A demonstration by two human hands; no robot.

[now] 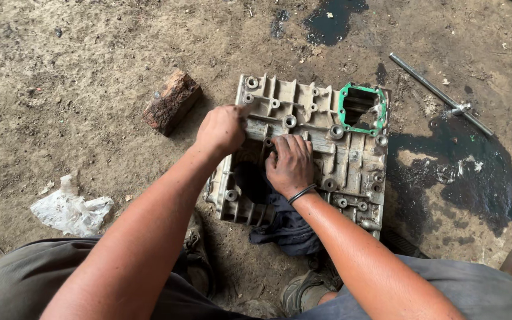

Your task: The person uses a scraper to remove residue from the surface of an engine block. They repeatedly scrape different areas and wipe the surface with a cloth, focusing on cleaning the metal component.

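Seen from above, a grey metal casing [321,154] lies flat on a dirt floor, its long ribs running away from the person, with both hands resting on its near-left part. The left hand [221,128] is curled shut at the casing's left edge, whether around anything I cannot tell; the right hand [291,165], just beside it, presses bent fingers onto the middle. A dark rag [288,228] lies under the wrist, a green gasket [361,109] sits at the far right corner, and a brick [172,102], rod [440,93] and oil puddle [475,184] lie around.
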